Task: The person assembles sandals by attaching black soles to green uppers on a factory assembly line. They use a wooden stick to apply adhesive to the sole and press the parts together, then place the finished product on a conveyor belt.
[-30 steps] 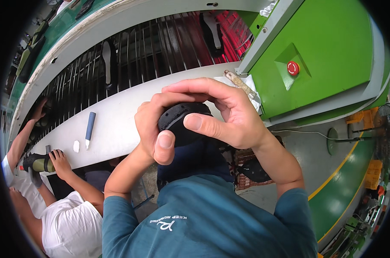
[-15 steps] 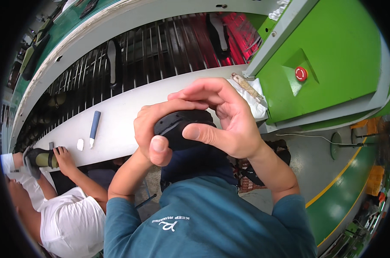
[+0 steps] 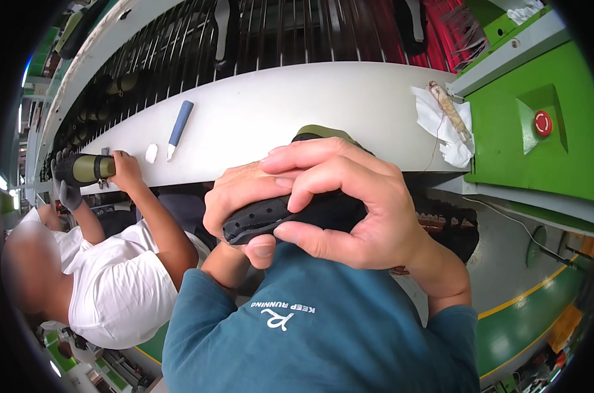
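Far left, a co-worker has both hands on an olive shoe at the near edge of the worktop. Next along, a white scrap, and just right of it a blue tool, pale tip towards the near side; any sleeve or arm sweeping left could knock it.

Centre now, and here's the black shoe, held up before the chest around the worktop's near edge. The left hand has it wrapped: fingers curled over the far side, thumb tucked beneath. The right hand arches across, a wide gap inside its curve, index and thumb tips set on the shoe, other fingers reaching over to the left hand. That tip hold looks the weaker one; ease the left hand and the shoe could twist or drop off the near side. An olive edge peeks out beyond; whether it's the same shoe, I can't tell.

Over right, a wrapped stick on a white cloth, its loose thread a possible snag, then the green machine with its red button.
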